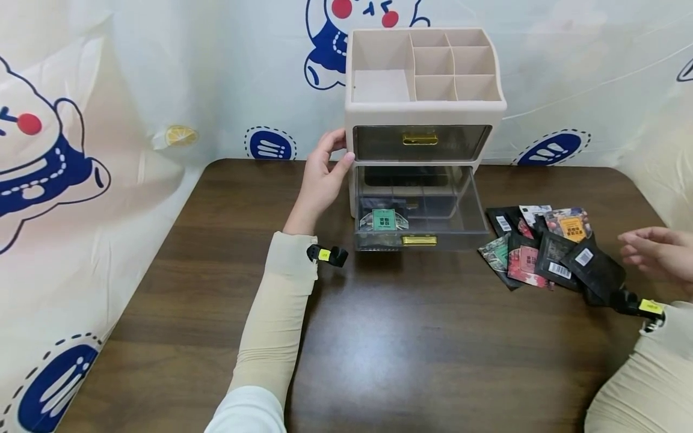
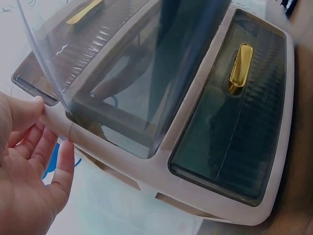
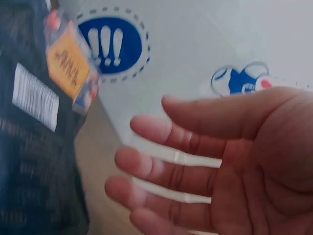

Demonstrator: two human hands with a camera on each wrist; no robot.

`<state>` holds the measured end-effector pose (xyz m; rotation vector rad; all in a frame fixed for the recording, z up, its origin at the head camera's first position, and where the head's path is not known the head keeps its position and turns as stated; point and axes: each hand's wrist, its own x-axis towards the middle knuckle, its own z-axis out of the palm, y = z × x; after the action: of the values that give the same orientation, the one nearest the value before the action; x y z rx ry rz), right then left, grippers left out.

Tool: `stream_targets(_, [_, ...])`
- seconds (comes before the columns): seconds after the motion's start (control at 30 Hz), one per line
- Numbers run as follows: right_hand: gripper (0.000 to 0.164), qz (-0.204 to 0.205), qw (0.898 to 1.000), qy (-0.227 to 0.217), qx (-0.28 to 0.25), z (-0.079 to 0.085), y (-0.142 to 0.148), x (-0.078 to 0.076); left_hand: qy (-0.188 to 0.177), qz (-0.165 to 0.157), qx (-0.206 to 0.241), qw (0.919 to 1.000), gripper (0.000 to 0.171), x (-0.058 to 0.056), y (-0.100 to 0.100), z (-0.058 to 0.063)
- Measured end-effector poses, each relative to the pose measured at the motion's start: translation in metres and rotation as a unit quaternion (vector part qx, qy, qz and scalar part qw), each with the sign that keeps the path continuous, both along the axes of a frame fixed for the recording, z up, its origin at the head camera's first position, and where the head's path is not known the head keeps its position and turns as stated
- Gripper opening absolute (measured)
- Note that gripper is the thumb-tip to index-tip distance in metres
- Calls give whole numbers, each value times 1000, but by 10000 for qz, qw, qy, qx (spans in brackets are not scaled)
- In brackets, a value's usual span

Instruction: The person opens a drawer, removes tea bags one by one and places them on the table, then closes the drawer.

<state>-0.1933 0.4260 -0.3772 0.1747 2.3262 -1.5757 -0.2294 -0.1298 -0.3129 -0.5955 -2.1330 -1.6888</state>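
A cream desktop organizer (image 1: 428,112) with dark see-through drawers and gold handles stands at the back of the table. My left hand (image 1: 320,180) holds its left side, the thumb on the front edge and the other fingers along the side wall. Below the top drawer (image 1: 379,143), another drawer (image 1: 455,242) is pulled out; inside lies a packet with a green label (image 1: 384,220). In the left wrist view a further drawer (image 2: 210,142) is closed. My right hand (image 1: 657,249), fingers relaxed and holding nothing, hovers right of a pile of small packets (image 1: 557,264).
The organizer's top has several open compartments (image 1: 433,60). Dark wood table (image 1: 400,349) extends in front of it. Behind and at the sides hangs a pale printed curtain (image 1: 178,72). Black bands (image 1: 327,255) sit at both wrists.
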Motion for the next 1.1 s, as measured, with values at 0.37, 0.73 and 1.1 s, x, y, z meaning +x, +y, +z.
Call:
stream_targets(0.37, [21, 740, 9846, 1483, 550, 50, -80, -7, 139, -60, 21, 9999, 36, -2, -2, 3])
stream_targets(0.73, [20, 2355, 9524, 1867, 516, 102, -159, -36, -8, -48, 89, 9999, 35, 0, -1, 0])
stream_targets(1.1, [28, 3709, 9061, 1723, 1086, 158, -234, -58, -47, -63, 52, 10000, 35, 0, -2, 1])
